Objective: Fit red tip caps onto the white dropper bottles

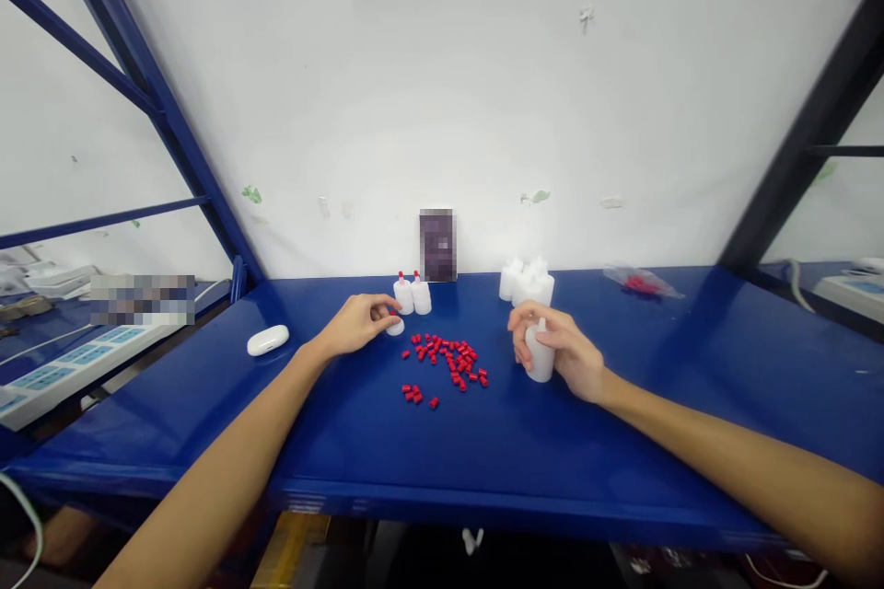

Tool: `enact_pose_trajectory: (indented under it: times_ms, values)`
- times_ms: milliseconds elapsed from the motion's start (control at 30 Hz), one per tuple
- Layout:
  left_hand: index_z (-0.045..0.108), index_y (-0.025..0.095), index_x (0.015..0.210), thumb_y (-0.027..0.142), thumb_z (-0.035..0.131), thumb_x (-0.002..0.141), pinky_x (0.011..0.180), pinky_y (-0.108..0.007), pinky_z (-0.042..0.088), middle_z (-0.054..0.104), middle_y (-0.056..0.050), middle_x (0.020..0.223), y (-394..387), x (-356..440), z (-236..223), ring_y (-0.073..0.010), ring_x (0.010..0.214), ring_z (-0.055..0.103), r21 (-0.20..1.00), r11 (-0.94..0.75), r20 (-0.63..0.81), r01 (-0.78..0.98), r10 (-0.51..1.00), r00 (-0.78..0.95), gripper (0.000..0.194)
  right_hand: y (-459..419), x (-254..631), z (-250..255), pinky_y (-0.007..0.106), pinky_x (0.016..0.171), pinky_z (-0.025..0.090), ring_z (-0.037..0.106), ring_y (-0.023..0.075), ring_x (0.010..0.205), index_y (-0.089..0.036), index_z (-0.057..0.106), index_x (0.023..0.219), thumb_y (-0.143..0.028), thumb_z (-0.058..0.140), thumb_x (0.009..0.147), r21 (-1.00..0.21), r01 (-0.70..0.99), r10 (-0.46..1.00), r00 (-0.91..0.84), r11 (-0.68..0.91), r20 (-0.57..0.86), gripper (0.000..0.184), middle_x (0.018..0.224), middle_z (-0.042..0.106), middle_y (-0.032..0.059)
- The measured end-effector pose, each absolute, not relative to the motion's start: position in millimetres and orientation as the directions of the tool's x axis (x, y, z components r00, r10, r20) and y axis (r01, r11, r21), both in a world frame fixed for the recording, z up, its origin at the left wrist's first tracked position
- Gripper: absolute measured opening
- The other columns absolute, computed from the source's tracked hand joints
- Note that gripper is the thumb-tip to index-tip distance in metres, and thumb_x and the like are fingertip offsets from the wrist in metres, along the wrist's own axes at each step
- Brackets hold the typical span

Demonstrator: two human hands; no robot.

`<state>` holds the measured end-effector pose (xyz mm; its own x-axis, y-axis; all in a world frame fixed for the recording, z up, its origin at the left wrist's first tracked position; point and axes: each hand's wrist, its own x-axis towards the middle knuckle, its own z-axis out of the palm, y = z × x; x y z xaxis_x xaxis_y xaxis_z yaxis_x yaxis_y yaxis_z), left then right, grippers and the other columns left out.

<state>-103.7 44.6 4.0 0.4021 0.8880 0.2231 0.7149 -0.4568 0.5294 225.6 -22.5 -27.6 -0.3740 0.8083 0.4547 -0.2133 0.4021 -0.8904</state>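
Note:
My left hand (360, 324) is closed around a white bottle (396, 328) at the left of the table. Most of that bottle is hidden by the fingers, and a bit of red shows at its top. Just behind it stand two white squeeze bottles (412, 297) with red caps on their nozzles. To the right, my right hand (567, 352) grips a white bottle (540, 363) with an uncapped nozzle, held roughly upright. Small red caps (448, 354) lie scattered between the two hands.
Several uncapped white bottles (526, 282) stand in a group at the back right. Farther right lies a clear bag (644, 283) with red caps in it. A white case (268, 340) rests on the blue table (387, 451) at the left. A blurred dark panel (437, 245) leans by the wall.

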Motion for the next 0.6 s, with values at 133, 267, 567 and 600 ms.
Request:
enact_pose_trajectory:
  times_ms: [133, 267, 567, 600]
  values:
    - [0.061, 0.017, 0.121, 0.043, 0.062, 0.084, 0.066, -0.027, 0.049, 0.071, -0.004, 0.086, 47.3, -99.7, -3.3, -0.0158, 0.067, 0.063, 0.551, -0.487, 0.3, 0.677, 0.873, 0.384, 0.045, -19.1, 226.7, -31.5, 0.037, 0.06, 0.046, 0.049, 0.0178, 0.05, -0.02, 0.059, 0.091, -0.03, 0.048, 0.071, -0.858, -0.216, 0.804, -0.304, 0.465, 0.512, 0.025, 0.057, 0.055, -0.0007]
    - [0.061, 0.017, 0.119, 0.04, 0.058, 0.088, 0.068, -0.026, 0.049, 0.07, -0.004, 0.09, 47.0, -96.0, -6.3, -0.0156, 0.071, 0.063, 0.471, -0.535, 0.372, 0.701, 0.841, 0.392, 0.039, -15.3, 229.0, -38.5, 0.036, 0.062, 0.047, 0.049, 0.0171, 0.051, -0.021, 0.056, 0.092, -0.027, 0.049, 0.069, -0.826, -0.171, 0.791, -0.236, 0.538, 0.564, 0.025, 0.06, 0.054, -0.0021]
    - [0.071, 0.017, 0.101, 0.029, 0.05, 0.098, 0.076, -0.028, 0.049, 0.072, -0.006, 0.095, 22.8, -70.7, 4.1, -0.0163, 0.083, 0.064, 0.333, -0.765, 0.54, 0.551, 0.634, 0.554, 0.024, -21.2, 222.1, -21.0, 0.03, 0.067, 0.041, 0.055, 0.0168, 0.072, -0.022, 0.049, 0.108, -0.028, 0.049, 0.088, -0.873, 0.076, 0.832, -0.353, 0.481, 0.428, 0.021, 0.08, 0.06, -0.0006]
    - [0.071, 0.017, 0.1, 0.027, 0.051, 0.098, 0.079, -0.028, 0.05, 0.072, -0.007, 0.095, 18.4, -65.8, 5.1, -0.0164, 0.086, 0.065, 0.338, -0.803, 0.565, 0.491, 0.591, 0.576, 0.023, -21.5, 221.9, -19.4, 0.029, 0.065, 0.04, 0.054, 0.0166, 0.071, -0.021, 0.051, 0.105, -0.029, 0.049, 0.088, -0.876, 0.105, 0.836, -0.369, 0.471, 0.406, 0.018, 0.079, 0.061, -0.0001]
